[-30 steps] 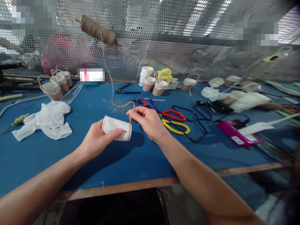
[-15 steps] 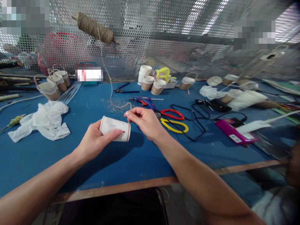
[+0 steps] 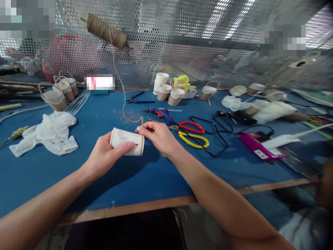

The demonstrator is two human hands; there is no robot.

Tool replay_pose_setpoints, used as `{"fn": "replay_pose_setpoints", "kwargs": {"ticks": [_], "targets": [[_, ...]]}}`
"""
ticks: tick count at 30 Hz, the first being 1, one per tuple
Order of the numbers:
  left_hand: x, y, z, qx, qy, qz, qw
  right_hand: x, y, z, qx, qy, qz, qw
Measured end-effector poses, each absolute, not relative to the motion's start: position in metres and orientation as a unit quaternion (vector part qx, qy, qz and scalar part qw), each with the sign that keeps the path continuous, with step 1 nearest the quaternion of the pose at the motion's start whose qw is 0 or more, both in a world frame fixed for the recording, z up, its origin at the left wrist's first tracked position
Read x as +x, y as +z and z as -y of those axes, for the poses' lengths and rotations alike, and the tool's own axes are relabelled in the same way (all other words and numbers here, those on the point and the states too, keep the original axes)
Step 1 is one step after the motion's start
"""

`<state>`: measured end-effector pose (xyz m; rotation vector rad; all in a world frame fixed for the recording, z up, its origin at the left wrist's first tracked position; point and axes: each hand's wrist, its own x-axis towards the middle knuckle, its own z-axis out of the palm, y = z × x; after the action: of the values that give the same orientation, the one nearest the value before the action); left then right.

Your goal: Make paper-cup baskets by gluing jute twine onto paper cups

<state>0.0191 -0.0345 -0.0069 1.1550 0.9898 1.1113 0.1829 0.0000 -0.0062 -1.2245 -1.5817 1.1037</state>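
Note:
A white paper cup (image 3: 122, 137) lies on its side in my left hand (image 3: 106, 152), whose thumb presses along the printed wall. Around the cup's right end runs a strand of brown twine. My right hand (image 3: 156, 137) pinches that twine (image 3: 142, 120) between thumb and fingertips, close against the cup's end. From there the strand trails over the table and climbs to a spool of twine (image 3: 106, 30) hung on the mesh at the back. Both hands are above the blue table (image 3: 145, 187). My right fingertips partly hide the twine at the cup.
Beyond my hands lie a blue glue gun (image 3: 161, 113), pliers with red and yellow handles (image 3: 194, 140) and blue-handled pliers (image 3: 137, 99). Several twine-wrapped cups (image 3: 54, 99) stand at the back. White cloth (image 3: 49, 133) is at left, a purple power strip (image 3: 260, 147) at right.
My right hand has shifted slightly left along the cup's end with the twine pinched in it. The cup remains in my left hand, nearly unmoved.

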Motion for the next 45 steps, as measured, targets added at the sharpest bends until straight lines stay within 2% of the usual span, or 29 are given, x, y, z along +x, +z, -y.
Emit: {"fn": "replay_pose_setpoints", "kwargs": {"ticks": [10,18,21,28,45], "targets": [[0.018,-0.010,0.034,0.501,0.473,-0.421,0.590,0.186,-0.003,0.000,-0.488,0.410,0.632,0.441],[0.020,-0.008,0.034,0.484,0.489,-0.418,0.593,0.188,-0.006,-0.004,-0.529,0.381,0.658,0.376],[0.020,-0.008,0.032,0.482,0.508,-0.423,0.576,0.191,-0.003,-0.004,-0.553,0.382,0.635,0.381],[0.016,-0.011,0.022,0.477,0.536,-0.452,0.530,0.185,0.009,0.015,-0.457,0.412,0.699,0.365],[0.018,-0.012,0.024,0.515,0.515,-0.450,0.517,0.179,0.006,0.020,-0.490,0.382,0.695,0.360]]}}
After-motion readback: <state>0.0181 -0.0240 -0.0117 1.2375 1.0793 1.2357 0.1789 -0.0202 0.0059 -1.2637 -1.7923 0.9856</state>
